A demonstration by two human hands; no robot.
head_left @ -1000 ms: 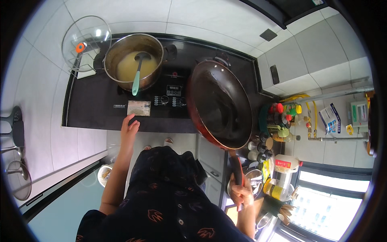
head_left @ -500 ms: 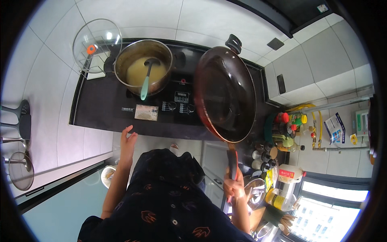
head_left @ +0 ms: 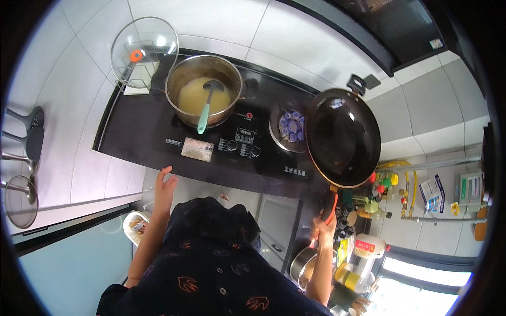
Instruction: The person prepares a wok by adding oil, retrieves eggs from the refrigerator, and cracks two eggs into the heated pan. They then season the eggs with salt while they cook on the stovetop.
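Note:
My right hand [head_left: 324, 229] is closed around the long black-and-red handle of a dark wok [head_left: 343, 138]. The wok is lifted off to the right of the hob and tilted, its inside facing me and nothing visible in it. Left of it, the right burner [head_left: 289, 126] is uncovered, with a ring of blue-purple showing. My left hand [head_left: 165, 188] hangs before the hob's front edge, fingers apart, holding nothing. On the left burner stands a steel pot [head_left: 174, 79] of pale yellowish liquid, a ladle [head_left: 204, 113] with a mint-green handle leaning in it.
A glass lid [head_left: 153, 42] stands in a rack at the back left. Bottles and jars [head_left: 377, 192] crowd the right counter, near a steel pan [head_left: 300, 266]. Utensils [head_left: 32, 142] hang on the left wall. A dark range hood [head_left: 379, 31] overhangs the back right.
The wok has moved right, away from the right burner, which now shows. My right hand went with it. My left hand stays before the hob's edge. The whole view has shifted slightly.

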